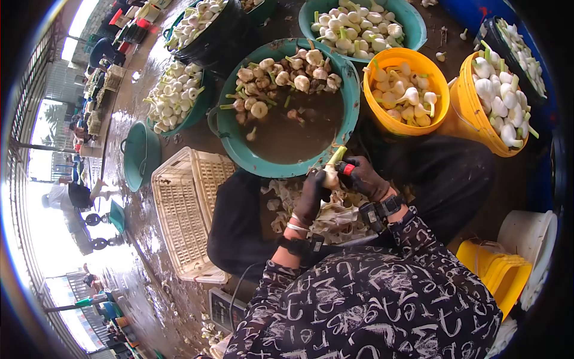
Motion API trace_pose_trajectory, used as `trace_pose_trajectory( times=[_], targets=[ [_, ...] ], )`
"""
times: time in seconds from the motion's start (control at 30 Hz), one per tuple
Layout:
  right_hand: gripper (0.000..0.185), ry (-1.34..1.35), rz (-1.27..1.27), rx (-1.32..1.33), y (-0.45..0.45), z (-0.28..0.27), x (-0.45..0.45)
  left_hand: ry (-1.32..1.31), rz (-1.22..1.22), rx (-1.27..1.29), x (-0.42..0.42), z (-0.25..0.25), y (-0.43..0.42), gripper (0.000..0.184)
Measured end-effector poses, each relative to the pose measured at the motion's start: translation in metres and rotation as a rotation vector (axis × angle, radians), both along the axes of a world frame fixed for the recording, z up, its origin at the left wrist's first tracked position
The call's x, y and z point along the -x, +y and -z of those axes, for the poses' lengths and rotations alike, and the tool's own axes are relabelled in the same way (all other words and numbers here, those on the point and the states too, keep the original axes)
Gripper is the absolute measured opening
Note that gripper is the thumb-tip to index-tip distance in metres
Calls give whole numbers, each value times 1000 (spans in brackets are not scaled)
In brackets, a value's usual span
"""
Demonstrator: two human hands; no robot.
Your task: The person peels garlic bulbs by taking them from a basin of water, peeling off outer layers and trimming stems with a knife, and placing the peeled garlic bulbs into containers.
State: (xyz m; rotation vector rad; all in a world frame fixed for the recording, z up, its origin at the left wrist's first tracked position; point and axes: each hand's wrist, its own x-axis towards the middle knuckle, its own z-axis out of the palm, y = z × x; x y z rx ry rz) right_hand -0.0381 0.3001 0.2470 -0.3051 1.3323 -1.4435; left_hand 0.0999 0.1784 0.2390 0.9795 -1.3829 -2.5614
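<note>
A garlic bulb [332,177] with a green stem points up and away between my hands. My left hand [312,195], in a dark glove, is closed around the bulb's left side. My right hand [368,179], gloved too, is curled at the bulb's right side, with a small red object [345,169] at its fingers; its exact kind is not clear. Below the hands, a heap of peeled garlic skins [338,216] lies between my legs. Just beyond them stands a green basin [224,134] with muddy water and unpeeled garlic bulbs [259,109].
Yellow buckets [408,130] [463,113] of white garlic stand at the right. Another green basin [421,30] of garlic is at the back. A cream plastic crate [179,221] lies left of my leg. Several people work farther off on the wet floor [134,239].
</note>
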Motion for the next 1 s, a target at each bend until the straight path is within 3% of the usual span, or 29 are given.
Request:
trace_pose_trajectory(
  times=[0.07,0.1,0.17,0.2,0.27,0.3,0.33,0.37,0.4,0.5,0.57,0.63,0.7,0.77,0.83,0.9,0.97,1.0],
  targets=[
    [25,-206,-6,492,5,14,-1,188,-33,992,6,12,9,28],
    [25,-203,-7,493,2,20,0,191,-34,992,1,15,11,28],
    [23,-54,-13,223,-5,31,0,76,143,1037,1,-33,21,41],
    [23,-51,-16,224,-8,35,-2,184,65,1026,1,-30,28,42],
    [27,301,-27,152,-8,41,-10,150,93,997,-1,-7,23,41],
    [27,304,-28,151,-7,40,-9,116,118,968,-1,10,19,39],
    [28,57,86,203,-7,37,-9,111,-86,666,0,17,24,35],
    [29,-192,197,254,-7,34,-10,110,-90,667,-5,21,23,35],
    [31,-273,246,380,-5,32,-11,108,-29,654,-10,25,20,35],
    [31,-253,200,483,-4,36,-7,56,88,571,-10,-4,15,34],
    [30,-135,184,407,-9,16,-10,86,-42,14,-6,-8,12,33],
    [29,-18,164,332,-12,9,-9,26,-68,-12,-2,-7,12,30],
    [25,-24,139,313,-11,12,-8,9,-90,163,-1,4,7,27],
    [23,41,184,223,-13,20,-10,45,-159,135,2,3,9,22],
    [22,107,227,138,-12,23,-8,-11,-99,448,-1,-1,9,18],
    [17,19,352,180,-6,23,3,9,-27,528,-12,-7,12,16],
    [13,-22,360,185,-7,24,8,-233,537,1042,-29,-5,18,22],
    [12,-46,428,217,-10,22,7,-256,622,1110,-38,-6,25,26]
  ],
)
